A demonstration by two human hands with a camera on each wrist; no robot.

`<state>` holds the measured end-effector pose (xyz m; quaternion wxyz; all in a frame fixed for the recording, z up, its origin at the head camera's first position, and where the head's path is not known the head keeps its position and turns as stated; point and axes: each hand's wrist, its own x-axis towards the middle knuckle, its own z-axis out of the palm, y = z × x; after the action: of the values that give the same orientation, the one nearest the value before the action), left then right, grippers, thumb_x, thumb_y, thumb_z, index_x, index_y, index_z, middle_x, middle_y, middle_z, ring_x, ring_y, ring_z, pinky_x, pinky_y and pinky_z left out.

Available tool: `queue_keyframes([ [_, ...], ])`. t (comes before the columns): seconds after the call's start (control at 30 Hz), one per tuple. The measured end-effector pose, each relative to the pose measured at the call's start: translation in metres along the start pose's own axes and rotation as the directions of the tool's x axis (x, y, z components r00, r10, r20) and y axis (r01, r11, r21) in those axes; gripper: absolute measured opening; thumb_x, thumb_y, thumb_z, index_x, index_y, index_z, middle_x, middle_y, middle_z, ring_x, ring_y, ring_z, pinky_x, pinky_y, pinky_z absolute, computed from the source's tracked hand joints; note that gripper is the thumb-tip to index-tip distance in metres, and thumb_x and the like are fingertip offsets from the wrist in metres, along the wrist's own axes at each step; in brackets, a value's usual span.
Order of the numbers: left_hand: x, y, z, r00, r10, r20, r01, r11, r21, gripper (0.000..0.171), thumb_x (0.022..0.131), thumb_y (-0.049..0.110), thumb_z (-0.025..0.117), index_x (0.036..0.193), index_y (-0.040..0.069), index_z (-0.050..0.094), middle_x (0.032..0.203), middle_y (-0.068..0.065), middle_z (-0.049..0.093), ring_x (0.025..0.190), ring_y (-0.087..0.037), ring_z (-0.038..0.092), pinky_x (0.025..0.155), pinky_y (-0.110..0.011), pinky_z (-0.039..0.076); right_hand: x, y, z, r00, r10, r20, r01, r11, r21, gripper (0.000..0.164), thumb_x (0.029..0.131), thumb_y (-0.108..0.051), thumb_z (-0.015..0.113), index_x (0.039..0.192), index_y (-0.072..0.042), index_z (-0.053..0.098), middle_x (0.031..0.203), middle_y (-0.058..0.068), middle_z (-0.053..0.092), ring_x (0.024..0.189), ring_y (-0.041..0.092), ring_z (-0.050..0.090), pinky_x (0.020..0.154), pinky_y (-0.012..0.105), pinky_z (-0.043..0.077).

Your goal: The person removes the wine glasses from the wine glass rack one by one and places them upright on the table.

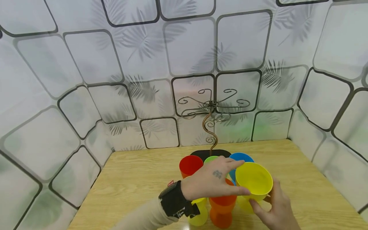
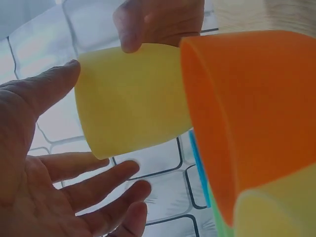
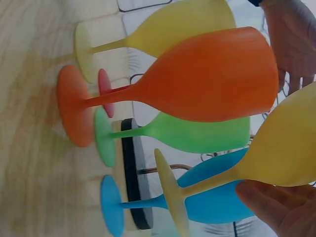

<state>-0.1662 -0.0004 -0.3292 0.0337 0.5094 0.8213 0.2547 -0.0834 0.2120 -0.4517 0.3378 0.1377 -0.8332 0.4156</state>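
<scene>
My right hand [image 1: 274, 204] grips a yellow plastic goblet [image 1: 254, 179] by its bowl, thumb on the near side. Its foot [image 3: 171, 192] is raised off the table. My left hand [image 1: 215, 179] spans the mouth of this goblet, thumb tip and forefinger right at the rim and the other fingers [image 2: 106, 185] spread loosely. Below the left hand stand an orange goblet [image 1: 222, 204] and a second yellow goblet [image 1: 199, 217]. Behind them are a red goblet [image 1: 191, 164], a green goblet [image 3: 197, 133] and a blue goblet [image 1: 241, 156], partly covered by hands and goblets.
A metal stand [image 1: 211, 127] with curled wire arms rises from a black base [image 1: 198, 154] behind the goblets. The light wooden table [image 1: 138, 179] ends at patterned cloth walls [image 1: 143, 95] at the back and both sides. A black wrist strap [image 1: 172, 198] sits on the left arm.
</scene>
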Motion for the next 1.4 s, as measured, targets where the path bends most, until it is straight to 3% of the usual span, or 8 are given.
queue_keyframes([
  [0.1, 0.001, -0.001, 0.005, 1.000, -0.022, 0.003, 0.022, 0.998, 0.065, 0.074, 0.091, 0.056, 0.071, 0.149, 0.013, 0.053, 0.149, 0.004, 0.056, 0.134, -0.008, 0.051, 0.109, -0.019, 0.043, -0.004, 0.004, 0.002, 0.999, 0.032, 0.014, -0.032, 0.999, 0.006, 0.086, 0.066, 0.011, 0.083, 0.140, 0.008, 0.041, 0.114, 0.011, 0.060, 0.095, -0.010, 0.058, 0.065, 0.011, 0.056],
  [0.3, 0.005, -0.004, 0.013, 0.999, -0.037, 0.034, 0.033, 0.993, 0.111, 0.078, 0.093, 0.056, 0.068, 0.152, 0.010, 0.049, 0.158, -0.002, 0.047, 0.150, -0.019, 0.036, 0.121, -0.030, 0.031, -0.009, 0.013, 0.005, 0.998, 0.055, 0.030, -0.055, 0.998, -0.012, 0.086, 0.067, 0.008, 0.085, 0.140, 0.007, 0.041, 0.113, 0.013, 0.062, 0.093, -0.008, 0.059, 0.062, 0.011, 0.055],
  [0.5, 0.006, -0.004, 0.017, 0.996, -0.074, 0.053, 0.062, 0.979, 0.194, 0.080, 0.093, 0.058, 0.067, 0.154, 0.011, 0.046, 0.161, -0.002, 0.040, 0.153, -0.025, 0.030, 0.121, -0.037, 0.033, -0.010, 0.022, 0.008, 0.998, 0.027, 0.061, -0.027, 1.000, -0.011, 0.083, 0.067, 0.007, 0.085, 0.138, 0.007, 0.042, 0.113, 0.014, 0.064, 0.094, -0.007, 0.060, 0.062, 0.012, 0.055],
  [0.63, 0.005, -0.004, 0.021, 0.991, -0.108, 0.073, 0.086, 0.964, 0.253, 0.080, 0.093, 0.062, 0.064, 0.154, 0.013, 0.046, 0.162, -0.001, 0.037, 0.155, -0.025, 0.025, 0.121, -0.044, 0.034, -0.012, 0.024, 0.010, 0.993, 0.059, 0.101, -0.059, 0.998, -0.001, 0.080, 0.071, 0.006, 0.084, 0.138, 0.006, 0.040, 0.117, 0.014, 0.062, 0.097, -0.007, 0.060, 0.064, 0.016, 0.057],
  [0.8, 0.004, -0.007, 0.023, 0.979, -0.167, 0.114, 0.136, 0.963, 0.234, 0.081, 0.091, 0.064, 0.064, 0.155, 0.019, 0.046, 0.163, 0.004, 0.035, 0.156, -0.021, 0.022, 0.121, -0.047, 0.033, -0.015, 0.023, 0.011, 0.972, 0.168, 0.163, -0.168, 0.986, -0.010, 0.074, 0.079, -0.004, 0.083, 0.138, 0.002, 0.039, 0.122, 0.017, 0.062, 0.098, -0.004, 0.062, 0.064, 0.030, 0.063],
  [1.1, 0.002, -0.011, 0.029, 0.972, -0.179, 0.152, 0.134, 0.955, 0.266, 0.079, 0.092, 0.065, 0.062, 0.154, 0.018, 0.048, 0.161, 0.003, 0.039, 0.154, -0.023, 0.028, 0.120, -0.044, 0.036, -0.021, 0.025, 0.016, 0.925, 0.287, 0.248, -0.292, 0.956, -0.015, 0.072, 0.086, -0.012, 0.080, 0.140, 0.001, 0.035, 0.125, 0.020, 0.061, 0.097, 0.029, 0.070, 0.067, 0.037, 0.063],
  [1.4, 0.001, -0.011, 0.032, 0.971, -0.186, 0.151, 0.144, 0.957, 0.250, 0.084, 0.091, 0.068, 0.061, 0.156, 0.017, 0.045, 0.162, 0.002, 0.038, 0.152, -0.022, 0.033, 0.119, -0.044, 0.038, -0.023, 0.026, 0.020, 0.926, 0.281, 0.253, -0.281, 0.959, -0.037, 0.072, 0.090, -0.016, 0.078, 0.142, 0.003, 0.032, 0.127, 0.021, 0.060, 0.099, 0.027, 0.068, 0.071, 0.039, 0.063],
])
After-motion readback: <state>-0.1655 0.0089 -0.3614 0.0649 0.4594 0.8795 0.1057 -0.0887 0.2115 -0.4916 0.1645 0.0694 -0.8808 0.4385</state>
